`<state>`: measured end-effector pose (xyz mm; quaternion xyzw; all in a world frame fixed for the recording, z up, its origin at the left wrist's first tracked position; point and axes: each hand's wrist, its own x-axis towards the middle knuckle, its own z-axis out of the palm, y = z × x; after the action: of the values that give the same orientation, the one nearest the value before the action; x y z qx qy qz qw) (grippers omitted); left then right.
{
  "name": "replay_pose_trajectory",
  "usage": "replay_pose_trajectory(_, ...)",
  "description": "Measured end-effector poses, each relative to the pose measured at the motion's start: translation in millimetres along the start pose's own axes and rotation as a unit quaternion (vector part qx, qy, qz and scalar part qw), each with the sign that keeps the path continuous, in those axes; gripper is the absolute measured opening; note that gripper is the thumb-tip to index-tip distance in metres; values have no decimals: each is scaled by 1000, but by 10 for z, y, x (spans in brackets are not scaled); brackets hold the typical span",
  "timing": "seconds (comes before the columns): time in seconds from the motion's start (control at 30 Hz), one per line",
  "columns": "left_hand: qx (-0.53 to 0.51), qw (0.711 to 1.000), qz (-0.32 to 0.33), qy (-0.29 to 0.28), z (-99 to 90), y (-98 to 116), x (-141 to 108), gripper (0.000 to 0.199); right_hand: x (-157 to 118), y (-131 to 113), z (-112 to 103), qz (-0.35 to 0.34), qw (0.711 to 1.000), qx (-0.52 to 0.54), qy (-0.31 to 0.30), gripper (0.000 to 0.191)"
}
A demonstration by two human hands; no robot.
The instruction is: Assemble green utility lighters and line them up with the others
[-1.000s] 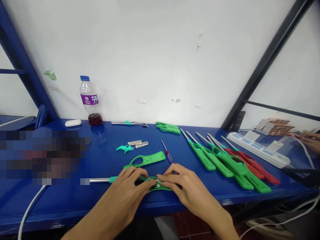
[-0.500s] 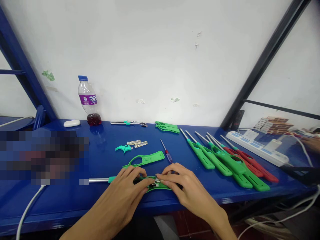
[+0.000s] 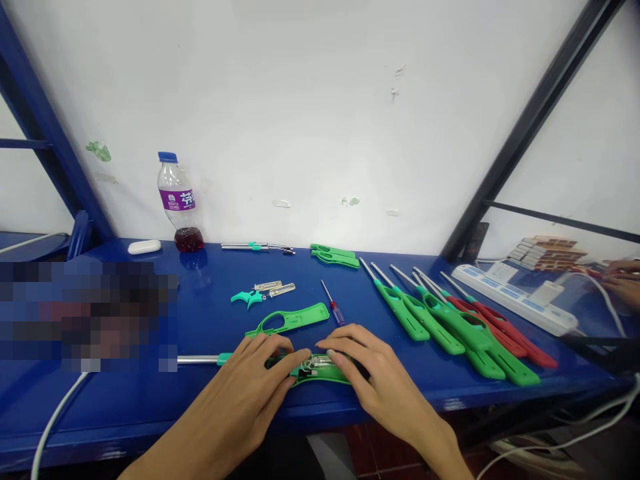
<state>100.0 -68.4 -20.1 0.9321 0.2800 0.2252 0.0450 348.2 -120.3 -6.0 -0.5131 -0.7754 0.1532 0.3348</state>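
Observation:
An opened green stick lighter (image 3: 327,381) lies at the table's front edge, its metal tube (image 3: 197,360) pointing left. My left hand (image 3: 260,373) is closed around its front part, thumb on the inner parts. Inside the shell sits a clear fuel tank (image 3: 320,361) with a metal valve end. My right hand (image 3: 375,370) has its fingers on this tank and covers the rear of the shell. Just behind lies a loose green shell half (image 3: 300,319). A screwdriver (image 3: 336,308) with a purple-red handle rests beyond my right hand.
Teal triggers (image 3: 247,299) and two clear tanks (image 3: 281,289) lie mid-table. Farther back are metal tubes (image 3: 240,247), green shells (image 3: 334,257) and a bottle (image 3: 183,200). Several green and red lighters (image 3: 445,323) and a power strip (image 3: 515,300) occupy the right. Another person's hand (image 3: 623,287) shows far right.
The fuel tank now shows lying along the inside of the shell. My right fingers have shifted from the valve area onto the tank. My left hand stays nearly in place, its thumb slightly raised.

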Motion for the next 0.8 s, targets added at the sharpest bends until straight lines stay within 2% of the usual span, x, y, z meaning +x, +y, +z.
replay_pose_trajectory(0.17, 18, 999, -12, 37, -47, -88, -16, 43, 212, 40, -88, -17, 996, -77, 28, 32)
replay_pose_trajectory(0.3, 65, 992, -35, 101, -217, -290, -32, 37, 502, 61, -127, -44, 987, -150, -39, 34)
replay_pose_trajectory(0.4, 121, 980, -81, 135, -378, -456, -64, 41, 668, 91, -74, -49, 980, -165, -100, 38)
replay_pose_trajectory(0.47, 139, 971, -128, 144, -472, -527, -87, 44, 728, 112, -25, -53, 979, -159, -113, 35)
replay_pose_trajectory(0.6, 144, 962, -169, 155, -574, -548, -105, 47, 736, 133, 23, -69, 983, -148, -81, 27)
replay_pose_trajectory(0.8, 110, 978, -100, 143, -474, -534, -107, 38, 632, 58, -47, -75, 984, -155, -32, 32)
